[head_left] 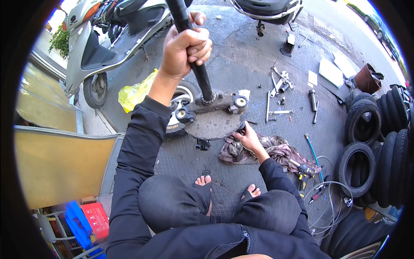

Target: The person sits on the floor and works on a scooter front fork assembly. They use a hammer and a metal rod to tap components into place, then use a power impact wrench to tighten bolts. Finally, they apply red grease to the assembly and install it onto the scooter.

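Note:
My left hand (188, 47) is wrapped round the black steering stem of a scooter front fork (202, 73), which stands tilted before me. At the stem's foot is a dirty crossbar with a round cap at either end, above a curved, dusty fender-like plate (215, 125). My right hand (249, 139) is closed at the right edge of that plate, low down, its fingertips partly hidden. A crumpled, stained rag (276, 149) lies on the floor beneath my right wrist. Behind the fork lies a wheel with a tyre (183, 93), partly covered by it.
Wrenches (282, 80) and small parts lie on the floor ahead to the right. A cordless drill (305, 172) and a hose (334, 185) are nearer. Stacked tyres (360, 164) line the right side. A grey scooter (101, 54) stands at the left, near a yellow bag (136, 91).

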Available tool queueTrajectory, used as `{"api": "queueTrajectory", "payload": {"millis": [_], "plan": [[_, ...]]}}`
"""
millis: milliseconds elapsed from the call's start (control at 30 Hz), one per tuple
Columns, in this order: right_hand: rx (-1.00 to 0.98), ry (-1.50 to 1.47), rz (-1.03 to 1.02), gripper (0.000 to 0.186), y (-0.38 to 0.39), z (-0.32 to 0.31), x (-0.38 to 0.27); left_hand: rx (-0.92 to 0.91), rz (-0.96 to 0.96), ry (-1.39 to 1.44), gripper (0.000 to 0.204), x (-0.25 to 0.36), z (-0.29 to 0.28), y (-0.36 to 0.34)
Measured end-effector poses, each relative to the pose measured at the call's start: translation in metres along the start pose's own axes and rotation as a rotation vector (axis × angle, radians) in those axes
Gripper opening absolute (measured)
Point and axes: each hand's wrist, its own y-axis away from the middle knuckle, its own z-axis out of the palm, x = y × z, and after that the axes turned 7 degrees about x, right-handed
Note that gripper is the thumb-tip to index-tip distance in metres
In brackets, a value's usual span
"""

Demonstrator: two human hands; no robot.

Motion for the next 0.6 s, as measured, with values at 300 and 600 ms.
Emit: {"api": "queueTrajectory", "payload": {"millis": [300,600], "plan": [[0.106,-0.076,-0.048,0.048,-0.001,0.010,0.012,-0.097,0.017,-0.069,0.025,0.002,0.000,0.000],[0.156,-0.096,-0.059,0.046,0.001,0.016,0.018,-0.140,-0.015,0.083,0.032,0.007,-0.005,-0.002]]}}
